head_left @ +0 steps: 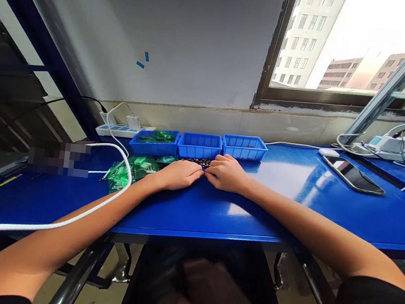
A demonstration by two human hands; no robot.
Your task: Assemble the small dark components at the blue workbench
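Observation:
Both my hands rest on the blue table (pixel 292 201), fingertips meeting in front of the middle blue bin (pixel 199 145). My left hand (pixel 180 174) is curled, fingers pinched together at a pile of small dark parts (pixel 198 162). My right hand (pixel 226 173) is also curled and pinched toward the left hand's fingertips. What the fingers hold is too small to make out. A heap of green circuit boards (pixel 130 170) lies just left of my left hand.
Three blue bins stand in a row at the back; the left bin (pixel 154 141) holds green boards, the right bin (pixel 244 147) looks nearly empty. A white cable (pixel 70 220) crosses my left arm. A phone (pixel 353 174), mouse (pixel 328 152) and power strips (pixel 396 147) lie at right.

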